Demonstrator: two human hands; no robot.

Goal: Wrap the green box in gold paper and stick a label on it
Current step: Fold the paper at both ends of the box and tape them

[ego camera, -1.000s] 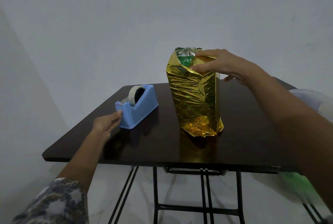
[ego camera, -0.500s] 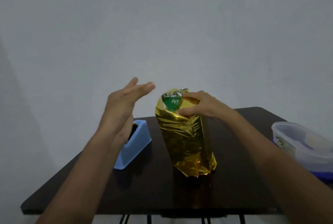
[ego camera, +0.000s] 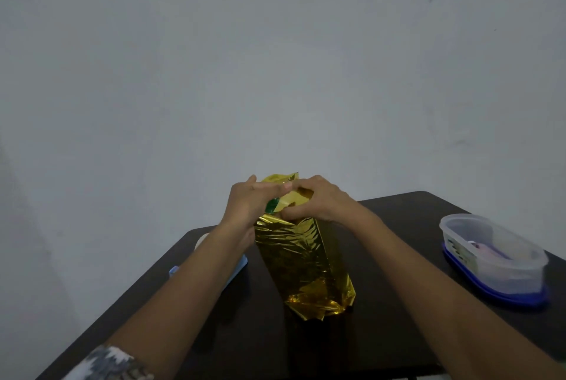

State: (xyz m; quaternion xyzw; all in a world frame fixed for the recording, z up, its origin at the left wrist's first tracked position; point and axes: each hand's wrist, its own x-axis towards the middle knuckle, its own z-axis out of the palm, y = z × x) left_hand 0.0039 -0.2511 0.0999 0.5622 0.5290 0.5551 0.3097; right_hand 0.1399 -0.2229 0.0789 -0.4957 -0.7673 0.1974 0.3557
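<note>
The green box (ego camera: 271, 205) stands upright on the dark table (ego camera: 395, 303), wrapped almost fully in crinkled gold paper (ego camera: 298, 257); only a small green corner shows at its top. Both hands are at the top end. My left hand (ego camera: 249, 200) covers the top left side, its fingers lying over the paper fold. My right hand (ego camera: 318, 197) grips the gold flap from the right and holds it down on the box top. The bottom end of the paper is folded and crumpled on the table.
A blue tape dispenser (ego camera: 237, 268) sits left of the box, mostly hidden behind my left forearm. A clear plastic container with a blue lid under it (ego camera: 493, 260) stands at the table's right edge. A plain wall lies behind.
My left hand came from the tape dispenser, rose through the air, and now rests on the box top beside my right hand. The camera tilted up and then closer over the table.
</note>
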